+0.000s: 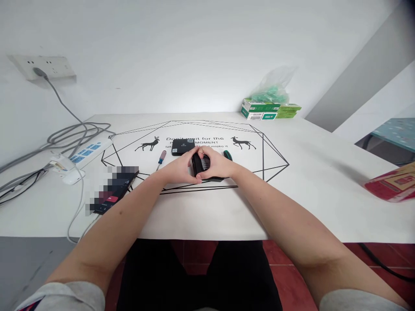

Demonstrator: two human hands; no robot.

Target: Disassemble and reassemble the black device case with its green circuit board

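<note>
Both hands meet around a small black boxy object (pixel 196 164) with a ribbed or grille-like part. My left hand (pixel 182 167) closes on its left side. Against its right side, my right hand (pixel 218 163) is closed, thumb and fingers curled around. Much of the object is hidden by the fingers, so its kind cannot be made out. Just behind lies a flat black box (pixel 182 146) with small labels. A screwdriver (pixel 161 158) with a pinkish-blue handle lies left of my left hand. Beyond my right hand, a dark green handle (pixel 228 154) peeks out.
A phone (pixel 116 192) with a partly blurred screen lies by my left forearm. Farther left are a white power strip (pixel 89 151) and tangled grey cables (pixel 69 136). Green-white boxes (pixel 261 110) with a plastic bag (pixel 274 88) stand at the back. A red package (pixel 394 183) is at right.
</note>
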